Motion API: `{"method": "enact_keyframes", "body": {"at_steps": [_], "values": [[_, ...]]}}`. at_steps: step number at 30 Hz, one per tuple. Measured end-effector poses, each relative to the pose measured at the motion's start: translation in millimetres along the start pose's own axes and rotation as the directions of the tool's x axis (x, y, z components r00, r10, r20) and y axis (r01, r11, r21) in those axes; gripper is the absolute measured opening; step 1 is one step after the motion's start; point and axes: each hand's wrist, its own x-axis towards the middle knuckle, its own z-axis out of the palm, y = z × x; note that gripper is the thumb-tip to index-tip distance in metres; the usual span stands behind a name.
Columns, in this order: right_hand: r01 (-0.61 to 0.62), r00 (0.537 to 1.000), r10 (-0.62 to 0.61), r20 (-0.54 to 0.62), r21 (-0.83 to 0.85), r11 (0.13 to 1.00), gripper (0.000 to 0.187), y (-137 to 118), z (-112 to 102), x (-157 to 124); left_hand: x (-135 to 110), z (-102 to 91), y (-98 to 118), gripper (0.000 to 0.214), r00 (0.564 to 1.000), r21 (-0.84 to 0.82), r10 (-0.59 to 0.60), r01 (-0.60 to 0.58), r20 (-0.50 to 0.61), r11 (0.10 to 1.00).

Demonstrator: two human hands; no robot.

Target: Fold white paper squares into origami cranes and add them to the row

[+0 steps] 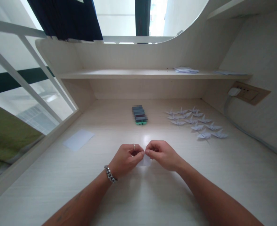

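Forearms (pixel 82 202) cross pale wood-grain desk (pixel 51 188); your left hand (pixel 125 160) and right hand (pixel 162 155) pinch a white paper square (pixel 146 161).

Bright daylight from the window (pixel 11 56) at left; glare patch on the table (pixel 145 139); strong wide-angle curvature toward frame edges.

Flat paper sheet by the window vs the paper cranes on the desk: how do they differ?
The flat paper sheet lies unfolded, while the paper cranes are folded, with raised points. The sheet is one single piece, while the cranes form a cluster of many. The sheet sits at the desk's window side, the cranes toward the wall side. Both are pale paper lying on the same desk.
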Motion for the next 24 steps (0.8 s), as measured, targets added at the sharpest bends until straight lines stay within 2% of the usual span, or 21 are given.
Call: {"method": "enact_keyframes", "body": {"at_steps": [7,12,15,20,22,24], "values": [[-0.075,0.997,0.067,0.041,0.266,0.961,0.012,2.4,-12.2,2.7,-3.3,-4.4,1.3,0.021,1.0,-0.074,-0.007,0.007,-0.003,0.997],[-0.056,0.98,0.128,-0.151,0.406,0.912,0.018,2.5,-34.5,4.2,-2.7,-14.0,-6.5,0.018,0.996,-0.103,-0.087,0.084,-0.031,0.991],[-0.08,0.983,0.131,-0.125,0.35,0.933,0.016,4.4,-36.1,3.7,0.3,-11.2,-8.9,0.019,0.993,-0.187,-0.117,0.111,-0.025,0.976],[-0.077,0.997,0.077,0.005,0.117,0.99,0.013,7.4,-22.9,2.5,3.3,3.1,-7.1,0.021,0.994,-0.319,-0.101,0.112,0.049,0.941],[-0.075,0.997,0.075,0.006,0.123,0.99,0.013,7.6,-19.1,3.3,3.8,6.2,-6.6,0.019,0.991,-0.317,-0.111,0.131,0.08,0.939],[-0.085,0.995,0.093,-0.032,0.211,0.974,0.017,7.1,-15.9,4.7,4.3,7.1,-6.8,0.017,0.99,-0.341,-0.128,0.141,0.06,0.93]]}}
